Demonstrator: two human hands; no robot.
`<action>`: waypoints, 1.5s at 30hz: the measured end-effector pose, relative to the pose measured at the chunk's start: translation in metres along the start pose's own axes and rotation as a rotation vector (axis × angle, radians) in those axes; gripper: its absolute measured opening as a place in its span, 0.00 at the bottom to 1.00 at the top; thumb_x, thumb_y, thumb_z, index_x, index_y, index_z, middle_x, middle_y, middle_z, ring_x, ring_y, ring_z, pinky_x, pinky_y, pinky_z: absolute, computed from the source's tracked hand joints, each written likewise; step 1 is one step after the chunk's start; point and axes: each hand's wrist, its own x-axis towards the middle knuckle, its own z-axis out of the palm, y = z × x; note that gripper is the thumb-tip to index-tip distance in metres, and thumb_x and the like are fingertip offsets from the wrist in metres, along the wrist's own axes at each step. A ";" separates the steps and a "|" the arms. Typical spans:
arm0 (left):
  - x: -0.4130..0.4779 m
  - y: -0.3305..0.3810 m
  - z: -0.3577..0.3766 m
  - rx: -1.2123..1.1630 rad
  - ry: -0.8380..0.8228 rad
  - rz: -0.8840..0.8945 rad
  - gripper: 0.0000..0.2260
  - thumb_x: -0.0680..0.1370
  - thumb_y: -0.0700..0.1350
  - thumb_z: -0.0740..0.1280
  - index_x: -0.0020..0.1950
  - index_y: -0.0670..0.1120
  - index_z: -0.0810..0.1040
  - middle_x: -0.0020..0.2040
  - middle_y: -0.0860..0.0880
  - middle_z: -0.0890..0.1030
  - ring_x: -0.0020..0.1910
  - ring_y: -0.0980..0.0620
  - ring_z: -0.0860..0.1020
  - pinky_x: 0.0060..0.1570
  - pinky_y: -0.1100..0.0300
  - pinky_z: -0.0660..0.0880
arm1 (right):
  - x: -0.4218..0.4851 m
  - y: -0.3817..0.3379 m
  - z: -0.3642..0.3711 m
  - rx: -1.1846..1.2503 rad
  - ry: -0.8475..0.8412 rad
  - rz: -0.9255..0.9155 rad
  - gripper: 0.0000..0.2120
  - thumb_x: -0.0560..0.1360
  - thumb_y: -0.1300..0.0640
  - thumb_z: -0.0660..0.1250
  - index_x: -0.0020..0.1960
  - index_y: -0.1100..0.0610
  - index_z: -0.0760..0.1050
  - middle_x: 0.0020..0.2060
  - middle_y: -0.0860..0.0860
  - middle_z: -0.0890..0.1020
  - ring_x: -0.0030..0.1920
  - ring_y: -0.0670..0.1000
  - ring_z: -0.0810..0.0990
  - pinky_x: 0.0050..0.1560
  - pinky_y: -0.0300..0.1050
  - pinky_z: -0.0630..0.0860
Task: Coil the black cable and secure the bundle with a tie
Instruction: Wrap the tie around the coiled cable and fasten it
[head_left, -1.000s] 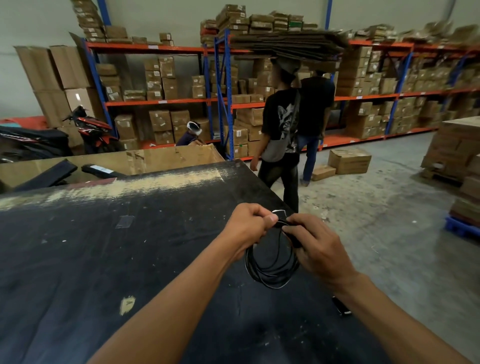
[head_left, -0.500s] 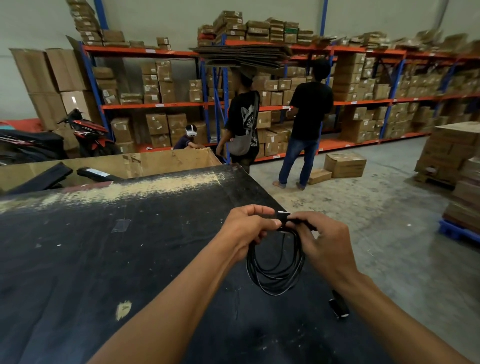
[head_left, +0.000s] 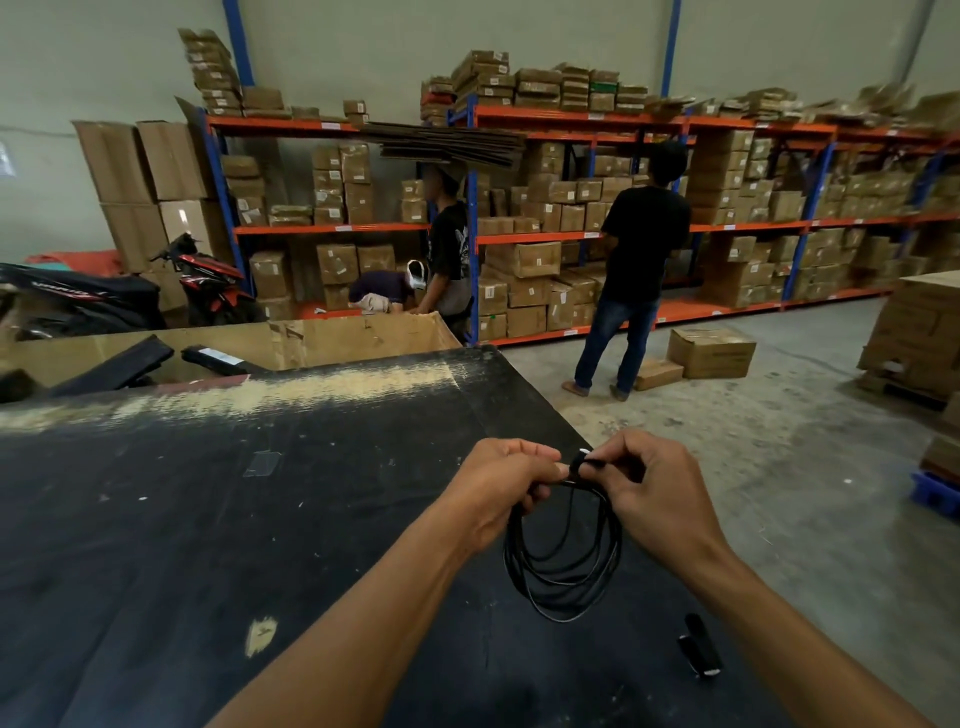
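My left hand (head_left: 496, 483) has a tight grip on the top of the cable (head_left: 563, 556). It pinches all the loops together so they cannot slip apart. My right hand (head_left: 657, 488) pinches the tie (head_left: 582, 462), a small black strap with a bit of white on it. The tie sits right at the top of the bundle, between my two hands, touching both. I think I hold it there because that is where the loops meet, so one wrap can catch them all.

The rest of the cable hangs down in a round coil below my hands, over the near right part of the desk (head_left: 208, 519). I cannot tell if the bottom of the coil touches the desk. The coiling looks done to me. The tie looks part way on, but I cannot see if it is closed.

A small black thing (head_left: 698, 644) lies on the desk near my right arm, apart from the coil. It may be a plug or another strap; I cannot tell.

Since half a second ago, my hands have hardly moved on the cable. My right fingers have shifted a little at the tie, and the white bit now shows. The coil hangs much the same. The view has tipped a little, and the person carrying cardboard (head_left: 447, 145) on their head has walked further left, behind the big box (head_left: 358, 338).
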 end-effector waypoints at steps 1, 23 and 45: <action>0.000 0.001 0.001 -0.042 -0.005 -0.020 0.07 0.74 0.34 0.68 0.51 0.38 0.81 0.38 0.46 0.79 0.29 0.56 0.74 0.29 0.65 0.68 | 0.000 0.000 0.001 -0.011 0.022 -0.007 0.09 0.70 0.65 0.75 0.37 0.53 0.80 0.31 0.44 0.82 0.33 0.39 0.80 0.32 0.30 0.73; -0.025 0.023 -0.005 0.195 -0.120 0.052 0.06 0.74 0.35 0.68 0.44 0.41 0.85 0.38 0.43 0.86 0.29 0.57 0.78 0.30 0.66 0.73 | -0.003 -0.024 -0.029 0.193 -0.124 0.091 0.11 0.68 0.64 0.77 0.48 0.54 0.82 0.41 0.51 0.86 0.43 0.47 0.85 0.45 0.38 0.82; -0.043 0.042 0.021 0.077 -0.140 0.018 0.07 0.76 0.32 0.67 0.51 0.40 0.73 0.37 0.40 0.85 0.26 0.57 0.78 0.25 0.68 0.71 | -0.013 -0.035 -0.034 -0.163 0.059 -0.043 0.12 0.76 0.56 0.69 0.34 0.55 0.77 0.26 0.47 0.78 0.30 0.44 0.76 0.30 0.39 0.70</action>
